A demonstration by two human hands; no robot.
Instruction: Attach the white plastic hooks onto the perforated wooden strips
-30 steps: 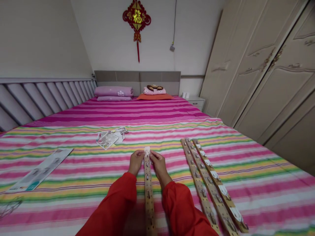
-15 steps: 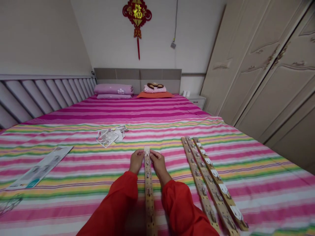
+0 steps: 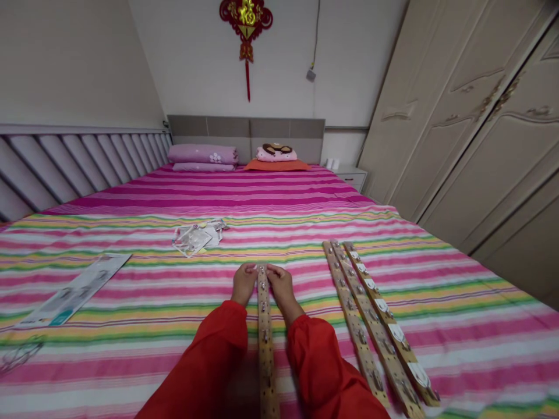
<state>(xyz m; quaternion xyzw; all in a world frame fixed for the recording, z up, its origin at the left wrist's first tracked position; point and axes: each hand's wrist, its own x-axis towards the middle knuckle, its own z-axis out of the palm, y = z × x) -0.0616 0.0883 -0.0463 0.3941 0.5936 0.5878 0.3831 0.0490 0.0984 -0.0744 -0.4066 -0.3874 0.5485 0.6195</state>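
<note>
A narrow wooden strip (image 3: 265,314) with small metal clips along it lies lengthwise on the bed between my forearms. At its far end my left hand (image 3: 244,283) is closed, a small white piece (image 3: 255,267) showing at its fingertips. Opposite it, my right hand (image 3: 280,284) pinches at the right edge of the strip's end. The exact grip of both hands is too small to make out. To the right lie two similar clip strips (image 3: 349,302) and a third strip holding several white pieces (image 3: 397,333).
On the striped bedsheet (image 3: 174,291) lie a pile of small clear packets (image 3: 194,238), a long flat package (image 3: 78,291) and a thin wire tangle (image 3: 20,354) at left. Folded bedding (image 3: 203,154) rests by the headboard. A wardrobe (image 3: 471,128) stands at right.
The white card seen over the strip's far end is no longer there; a small white bit shows at my left fingertips. My hands stay at that end, and the view has shifted slightly.
</note>
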